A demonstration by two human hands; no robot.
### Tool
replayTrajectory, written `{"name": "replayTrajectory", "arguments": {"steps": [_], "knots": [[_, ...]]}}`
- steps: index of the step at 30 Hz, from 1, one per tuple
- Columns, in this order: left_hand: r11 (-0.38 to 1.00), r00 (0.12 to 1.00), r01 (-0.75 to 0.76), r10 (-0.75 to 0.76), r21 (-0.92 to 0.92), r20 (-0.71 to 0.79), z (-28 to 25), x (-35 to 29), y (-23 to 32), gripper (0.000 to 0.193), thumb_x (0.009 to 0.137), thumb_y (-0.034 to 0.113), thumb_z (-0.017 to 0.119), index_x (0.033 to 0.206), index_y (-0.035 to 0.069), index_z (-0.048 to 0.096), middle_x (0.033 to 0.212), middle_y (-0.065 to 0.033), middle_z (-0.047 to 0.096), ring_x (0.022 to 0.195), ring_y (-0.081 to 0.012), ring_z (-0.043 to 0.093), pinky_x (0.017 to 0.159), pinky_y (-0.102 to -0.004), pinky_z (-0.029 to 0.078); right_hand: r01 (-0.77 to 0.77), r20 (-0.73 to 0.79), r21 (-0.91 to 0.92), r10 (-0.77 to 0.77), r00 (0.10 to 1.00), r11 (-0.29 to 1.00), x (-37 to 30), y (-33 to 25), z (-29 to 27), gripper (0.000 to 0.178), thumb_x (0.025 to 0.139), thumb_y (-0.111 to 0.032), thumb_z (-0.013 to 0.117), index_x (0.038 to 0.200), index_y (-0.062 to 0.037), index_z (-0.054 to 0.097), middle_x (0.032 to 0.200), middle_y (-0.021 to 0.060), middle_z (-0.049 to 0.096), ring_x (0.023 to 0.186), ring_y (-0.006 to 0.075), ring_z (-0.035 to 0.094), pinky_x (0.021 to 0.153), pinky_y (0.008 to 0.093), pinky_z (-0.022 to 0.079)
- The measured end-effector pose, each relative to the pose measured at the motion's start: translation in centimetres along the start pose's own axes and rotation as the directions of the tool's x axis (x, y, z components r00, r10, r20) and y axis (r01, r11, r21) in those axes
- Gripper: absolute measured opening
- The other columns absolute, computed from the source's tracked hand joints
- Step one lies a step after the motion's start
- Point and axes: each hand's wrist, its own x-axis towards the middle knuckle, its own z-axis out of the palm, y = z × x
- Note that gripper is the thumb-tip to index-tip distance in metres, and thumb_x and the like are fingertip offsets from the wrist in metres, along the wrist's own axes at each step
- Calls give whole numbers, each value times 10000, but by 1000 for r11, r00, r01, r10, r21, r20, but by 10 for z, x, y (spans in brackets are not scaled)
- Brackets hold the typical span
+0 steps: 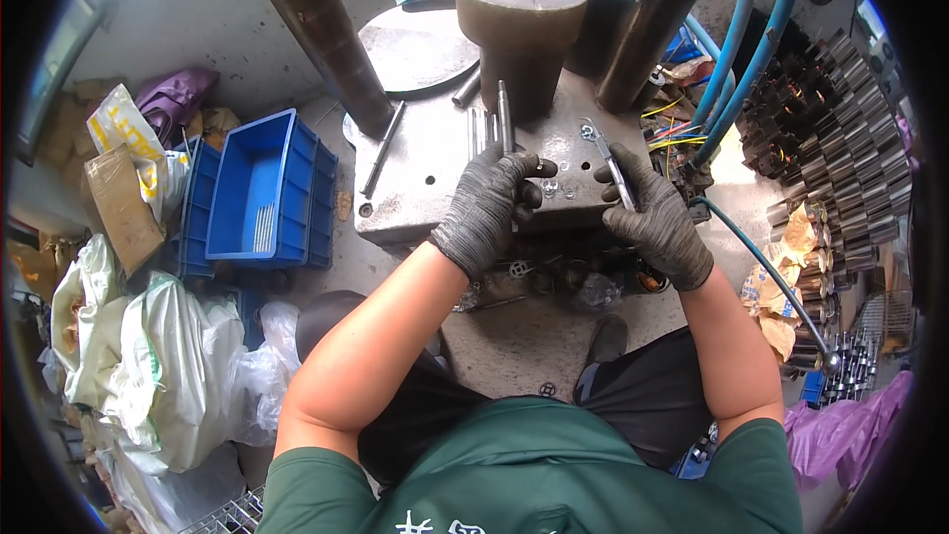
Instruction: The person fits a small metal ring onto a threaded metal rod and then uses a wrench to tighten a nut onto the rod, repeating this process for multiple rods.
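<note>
My left hand (486,206), in a dark grey work glove, grips a bundle of slim steel rods (491,123) that stick up and away over the metal press plate (420,173). My right hand (652,213), gloved the same way, holds a thin metal tool (609,160) with a ring end, lying across its palm. Both hands hover over the near edge of the plate, in front of a brown cylindrical block (521,25). Small metal parts (550,186) lie on the plate between the hands.
Two dark steel columns (314,25) rise from the plate. A loose rod (382,150) lies at its left. Blue plastic crates (265,190) and white sacks (163,366) sit on the left floor. Stacked metal gears (840,129) and blue hoses (746,49) fill the right.
</note>
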Motion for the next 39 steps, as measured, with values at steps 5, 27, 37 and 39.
{"name": "replayTrajectory", "arguments": {"steps": [5, 27, 37, 39], "knots": [[999, 1000, -10, 9, -33, -15, -11, 4, -3, 173, 984, 147, 635, 1098, 33, 572, 933, -73, 682, 633, -70, 549, 462, -194, 415, 448, 104, -759, -590, 800, 473, 0, -9, 3, 582, 695, -26, 711, 1273, -91, 694, 1127, 171, 697, 1043, 381, 642, 929, 459, 537], [998, 1000, 5, -6, -60, -9, -6, -3, -2, 111, 1005, 116, 629, 1071, 69, 554, 698, 4, 531, 519, -68, 464, 435, -205, 382, 455, 76, -709, -583, 809, 539, 0, -14, 15, 539, 688, -14, 704, 1219, -102, 722, 1090, 137, 695, 990, 390, 624, 878, 482, 537], [989, 999, -45, 43, 144, 18, -5, -9, -1, 116, 1007, 165, 610, 1041, 54, 604, 681, 0, 571, 517, -64, 489, 460, -203, 399, 446, 123, -762, -571, 812, 470, 1, -13, 11, 509, 714, -12, 672, 1212, -100, 723, 1059, 137, 691, 985, 392, 628, 864, 490, 532], [977, 998, -50, 40, 207, 53, -8, -12, 4, 162, 1018, 195, 585, 1035, 42, 636, 681, -1, 587, 513, -63, 491, 466, -206, 407, 404, 108, -746, -502, 858, 530, 1, -13, 7, 488, 760, -3, 653, 1237, -85, 717, 1057, 149, 696, 970, 392, 647, 869, 472, 544]]}}
